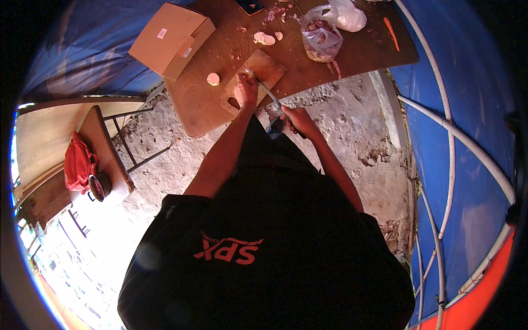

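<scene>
My left hand presses down on a small pale piece at the near edge of a wooden cutting board on the brown table. My right hand grips the dark handle of a knife; its thin blade slants up toward the piece under my left fingers. A round pale slice lies on the table left of the board. More pale pieces lie beyond the board.
A cardboard box sits on the table's left end. A clear plastic bag with reddish contents and a white bag stand at the back. An orange carrot lies far right. A bench carries a red bag. Blue tarp walls surround.
</scene>
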Tool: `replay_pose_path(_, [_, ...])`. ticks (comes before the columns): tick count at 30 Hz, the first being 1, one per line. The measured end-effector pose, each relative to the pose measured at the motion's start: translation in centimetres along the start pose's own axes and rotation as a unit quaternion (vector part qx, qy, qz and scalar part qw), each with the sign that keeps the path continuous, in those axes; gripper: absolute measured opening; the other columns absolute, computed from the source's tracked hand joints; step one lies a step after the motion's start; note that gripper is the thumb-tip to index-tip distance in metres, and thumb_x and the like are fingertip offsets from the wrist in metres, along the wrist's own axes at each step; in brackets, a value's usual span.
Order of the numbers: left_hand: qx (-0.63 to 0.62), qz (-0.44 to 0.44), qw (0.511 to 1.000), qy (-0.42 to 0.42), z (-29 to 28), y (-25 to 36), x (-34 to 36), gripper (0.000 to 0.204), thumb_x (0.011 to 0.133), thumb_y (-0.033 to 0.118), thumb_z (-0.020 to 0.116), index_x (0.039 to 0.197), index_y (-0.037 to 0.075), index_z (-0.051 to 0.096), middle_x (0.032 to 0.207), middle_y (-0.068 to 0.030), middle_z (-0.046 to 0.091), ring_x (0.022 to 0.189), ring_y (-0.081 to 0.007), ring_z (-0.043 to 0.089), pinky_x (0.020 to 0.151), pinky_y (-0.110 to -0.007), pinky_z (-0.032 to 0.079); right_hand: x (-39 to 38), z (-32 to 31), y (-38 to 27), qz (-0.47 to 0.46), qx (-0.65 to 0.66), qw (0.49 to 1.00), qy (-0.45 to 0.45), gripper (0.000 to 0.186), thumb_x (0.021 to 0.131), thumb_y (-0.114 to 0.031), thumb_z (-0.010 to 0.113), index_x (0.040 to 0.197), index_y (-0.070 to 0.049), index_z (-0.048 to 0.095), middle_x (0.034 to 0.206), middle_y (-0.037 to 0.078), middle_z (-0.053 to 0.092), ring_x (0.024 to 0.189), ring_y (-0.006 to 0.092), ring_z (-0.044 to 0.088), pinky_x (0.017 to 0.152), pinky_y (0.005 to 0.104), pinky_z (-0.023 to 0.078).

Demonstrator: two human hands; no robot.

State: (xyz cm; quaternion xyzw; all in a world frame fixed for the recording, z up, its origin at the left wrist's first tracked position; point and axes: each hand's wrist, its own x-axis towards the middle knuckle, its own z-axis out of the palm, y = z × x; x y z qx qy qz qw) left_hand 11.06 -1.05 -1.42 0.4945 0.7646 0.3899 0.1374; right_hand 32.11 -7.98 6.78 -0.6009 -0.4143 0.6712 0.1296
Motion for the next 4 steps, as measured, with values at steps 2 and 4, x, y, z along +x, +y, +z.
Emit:
replay_pose_path(2, [0.011, -0.015, 1.000, -0.003, 0.2, 0.3, 0.1, 0.030, 0.080, 0.016, 0.064, 0.106, 0.010, 0.050, 0.077, -0.0162, 0.069, 0.072, -0.0390, 0.067, 0.064, -0.050, 0.051, 0.2, -0.9, -1.8, 0.006, -0.015, 1.000, -0.021, 0.056, 0.095, -0.051, 0.054, 0.086, 0.003, 0.067, 0.055, 0.002, 0.050, 0.041, 0.0113, 0.047, 0.040, 0.0288, 0.037])
replay_pose_path(4, [0.017, -0.039, 0.998, -0.044, 0.0, 0.4, 0.1, 0.034, 0.079, 0.016, 0.064, 0.109, 0.011, 0.048, 0.085, -0.0165, 0.070, 0.074, -0.0397, 0.067, 0.067, -0.051, 0.051, 0.4, -1.5, -3.2, 0.041, -0.020, 0.999, -0.027, 0.056, 0.095, -0.052, 0.054, 0.088, 0.002, 0.067, 0.055, 0.002, 0.050, 0.041, 0.0117, 0.047, 0.040, 0.0273, 0.038])
